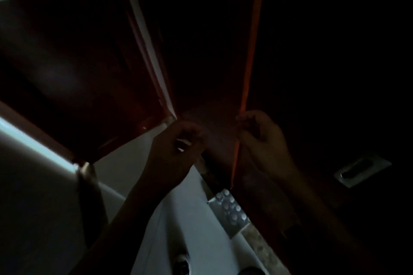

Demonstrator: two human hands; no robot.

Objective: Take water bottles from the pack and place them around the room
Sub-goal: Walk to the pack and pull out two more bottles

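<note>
The scene is very dark. A plastic-wrapped pack of water bottles (230, 210) with white caps lies on the pale floor, low in the middle, against the foot of a dark wooden door (312, 73). Both my hands are raised well above the pack. My right hand (261, 138) grips the orange-lit door edge (250, 51) with curled fingers. My left hand (176, 152) hovers to the left of that edge with its fingers curled; the dimness hides whether it holds anything. I see no single bottle in either hand.
A metal recessed handle (362, 169) sits in the door at the right. A dark red-brown door frame (143, 29) with a white strip runs up the middle left. A pale wall (33, 185) stands at the left. My feet (183, 261) show on the white floor (190, 230) at the bottom.
</note>
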